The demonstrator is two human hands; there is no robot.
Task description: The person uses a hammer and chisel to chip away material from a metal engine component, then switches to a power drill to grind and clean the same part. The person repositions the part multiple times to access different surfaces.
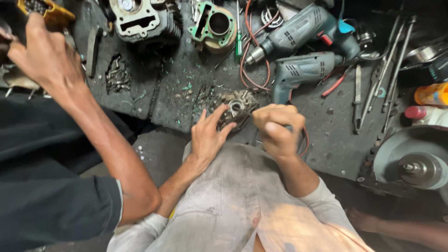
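Nearest to us, our left hand [208, 135] lies spread over the near-left side of a grimy metal engine part [235, 109], fingers fanned and pressing it down onto the dark surface [326, 140]. Our right hand [276, 128] is closed in a fist just right of the part; its grip seems pressed tight around a slim tool whose tip reaches toward the part's middle, though the tool itself is mostly hidden.

We judge the step in hand to be working at the part's central opening while steadying it. The next move would call for firm left-hand pressure and a controlled right wrist so the tip does not slip.

The part sits at the surface's near edge, its long axis running roughly left to right, its open face tilted up toward us.

Farther off lie two grey-green drills [303, 70], a green-gasketed cylinder [213, 25] and long wrenches [387, 70]. At far left another person's hand [44, 56] works by a yellow tool [49, 11].
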